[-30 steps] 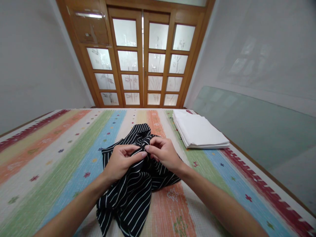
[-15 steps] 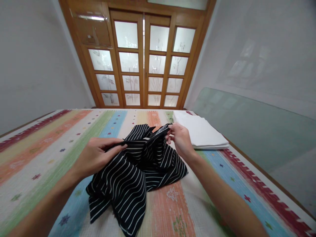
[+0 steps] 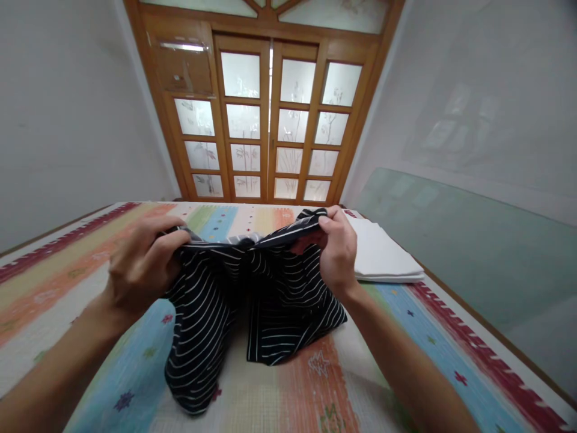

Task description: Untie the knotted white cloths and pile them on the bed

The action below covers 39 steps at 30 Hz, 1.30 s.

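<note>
A black garment with thin white stripes, by its shape a pair of shorts [image 3: 288, 300], hangs bunched between my hands, just above the bed-like surface. My left hand [image 3: 146, 258] is closed around the left end of its top edge. At the other end, my right hand [image 3: 336, 243] pinches the edge between thumb and fingers. The edge is pulled fairly taut, with a gathered spot near its middle and a bit of grey inner side showing. Two leg-like parts droop below, their lower ends touching the cloth. Folds hide much of the garment.
A colourful striped cover [image 3: 252, 397] spreads under everything. Flat white folded cloth or sheets [image 3: 383, 252] lie to the right, beyond my right hand. A pale green panel [image 3: 451, 240] leans along the right wall. Wooden glazed doors [image 3: 270, 120] stand at the far end.
My left hand has moved left and up, its fingers now wrapped round the edge. My right hand has risen slightly. The top edge is stretched wider, and the legs hang lower from it.
</note>
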{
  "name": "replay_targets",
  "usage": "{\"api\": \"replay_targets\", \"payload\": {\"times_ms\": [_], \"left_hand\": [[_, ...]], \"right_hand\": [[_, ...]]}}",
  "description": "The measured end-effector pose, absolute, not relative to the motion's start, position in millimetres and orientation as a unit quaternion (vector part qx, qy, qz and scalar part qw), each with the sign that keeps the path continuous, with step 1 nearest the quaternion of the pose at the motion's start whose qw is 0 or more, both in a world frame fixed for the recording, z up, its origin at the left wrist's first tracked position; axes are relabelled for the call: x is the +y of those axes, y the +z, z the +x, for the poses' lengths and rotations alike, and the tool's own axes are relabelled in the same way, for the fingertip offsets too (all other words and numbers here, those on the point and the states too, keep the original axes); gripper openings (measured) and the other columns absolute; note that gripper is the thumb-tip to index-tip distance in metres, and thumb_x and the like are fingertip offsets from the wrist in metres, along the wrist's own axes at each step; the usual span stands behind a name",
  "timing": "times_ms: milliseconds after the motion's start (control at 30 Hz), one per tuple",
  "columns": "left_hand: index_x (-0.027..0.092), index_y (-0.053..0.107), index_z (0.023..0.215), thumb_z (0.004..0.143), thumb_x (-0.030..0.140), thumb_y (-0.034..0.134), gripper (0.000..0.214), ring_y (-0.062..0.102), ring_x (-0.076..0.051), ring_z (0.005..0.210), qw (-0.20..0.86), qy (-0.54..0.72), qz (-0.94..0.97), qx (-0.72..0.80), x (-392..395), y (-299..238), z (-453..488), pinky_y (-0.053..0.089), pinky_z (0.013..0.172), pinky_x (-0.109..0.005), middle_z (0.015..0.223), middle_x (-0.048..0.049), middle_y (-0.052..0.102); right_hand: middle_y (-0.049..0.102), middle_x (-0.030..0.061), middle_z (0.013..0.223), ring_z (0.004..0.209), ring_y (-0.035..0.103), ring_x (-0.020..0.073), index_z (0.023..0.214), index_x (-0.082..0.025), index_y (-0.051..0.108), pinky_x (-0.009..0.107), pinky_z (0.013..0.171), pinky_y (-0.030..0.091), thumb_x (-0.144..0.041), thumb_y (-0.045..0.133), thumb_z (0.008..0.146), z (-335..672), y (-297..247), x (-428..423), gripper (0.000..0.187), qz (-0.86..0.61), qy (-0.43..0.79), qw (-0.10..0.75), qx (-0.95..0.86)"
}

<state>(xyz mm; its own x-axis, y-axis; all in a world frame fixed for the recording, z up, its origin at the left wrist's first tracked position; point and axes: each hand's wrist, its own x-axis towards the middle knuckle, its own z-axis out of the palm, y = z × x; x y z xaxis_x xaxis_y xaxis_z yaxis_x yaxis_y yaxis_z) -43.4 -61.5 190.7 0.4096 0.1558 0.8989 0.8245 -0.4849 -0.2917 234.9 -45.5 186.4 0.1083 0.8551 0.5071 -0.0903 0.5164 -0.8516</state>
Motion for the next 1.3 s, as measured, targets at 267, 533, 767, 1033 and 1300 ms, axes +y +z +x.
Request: {"api": "replay_targets", "payload": {"times_ms": [267, 533, 767, 1033, 1300], "left_hand": [[0.020, 0.060, 0.114, 0.073, 0.008, 0.042, 0.046, 0.062, -0.024, 0.105, 0.017, -0.235, -0.854, -0.463, -43, 161, -48, 0.047, 0.094, -0.038, 0.112, -0.0076, 0.069], [0.020, 0.067, 0.091, 0.088, 0.034, 0.054, 0.019, 0.065, -0.019, 0.081, -0.106, -0.236, -0.870, -0.419, -56, 147, 2, 0.050, 0.078, -0.034, 0.088, -0.0050, 0.072], [0.017, 0.065, 0.082, 0.088, 0.028, 0.055, 0.016, 0.061, -0.016, 0.072, -0.072, -0.328, -0.838, -0.430, -52, 131, 20, 0.048, 0.070, -0.029, 0.079, -0.0037, 0.068], [0.015, 0.064, 0.089, 0.087, 0.016, 0.049, 0.015, 0.062, -0.018, 0.072, 0.018, -0.314, -0.865, -0.390, -64, 126, 38, 0.049, 0.066, -0.030, 0.077, -0.0055, 0.065], [0.017, 0.064, 0.086, 0.089, 0.025, 0.054, 0.013, 0.065, -0.017, 0.073, -0.083, -0.354, -0.830, -0.423, -69, 135, 32, 0.049, 0.071, -0.029, 0.081, -0.0029, 0.070]], "right_hand": [[0.046, -0.0024, 0.064, 0.058, 0.052, 0.0140, 0.070, -0.022, 0.042, 0.025, 0.050, 0.051, -0.036, 0.051, 0.081, 225, 139, -31, 0.020, -0.351, 0.446, 0.541, -0.621], [0.047, -0.0033, 0.065, 0.059, 0.052, 0.0132, 0.068, -0.021, 0.042, 0.025, 0.054, 0.054, -0.042, 0.059, 0.073, 221, 138, -24, 0.027, -0.332, 0.486, 0.591, -0.552], [0.054, -0.0008, 0.049, 0.035, 0.044, 0.0086, 0.063, -0.015, 0.057, 0.019, 0.034, 0.041, -0.057, 0.063, 0.076, 221, 120, -39, 0.044, -0.373, 0.631, 0.424, -0.532], [0.057, -0.0010, 0.055, 0.035, 0.044, 0.0063, 0.062, -0.015, 0.056, 0.017, 0.031, 0.036, -0.052, 0.063, 0.083, 208, 104, -43, 0.043, -0.370, 0.555, 0.420, -0.615], [0.049, -0.0029, 0.047, 0.035, 0.042, 0.0058, 0.055, -0.015, 0.054, 0.017, 0.034, 0.032, -0.049, 0.064, 0.084, 215, 105, -46, 0.045, -0.343, 0.517, 0.464, -0.632]]}}
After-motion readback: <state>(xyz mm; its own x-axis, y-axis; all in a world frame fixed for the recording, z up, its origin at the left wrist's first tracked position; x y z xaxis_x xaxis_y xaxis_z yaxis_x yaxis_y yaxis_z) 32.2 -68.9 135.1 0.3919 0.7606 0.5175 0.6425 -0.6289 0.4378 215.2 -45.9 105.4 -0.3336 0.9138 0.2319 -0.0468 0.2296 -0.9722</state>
